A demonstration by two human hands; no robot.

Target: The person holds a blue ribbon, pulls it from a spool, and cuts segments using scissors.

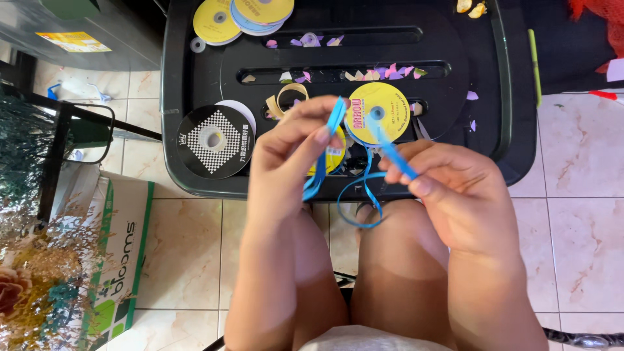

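Head view: left hand (286, 159) pinches a folded loop of thin blue plastic ribbon (365, 188) between thumb and fingers, held upright. Right hand (455, 188) grips the same ribbon's other end in closed fingertips, just beside the left. Slack ribbon curls down between both hands, over the knees. Just beyond the fingers, yellow-labelled ribbon spool (378, 112) lies on black plastic tray table (507, 97); black checkered spool (213, 140) lies further left of left hand.

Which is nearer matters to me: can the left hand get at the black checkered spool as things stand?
Probably yes: the black checkered spool lies uncovered on the black tray, just beside the left hand, though that hand is pinching blue ribbon.
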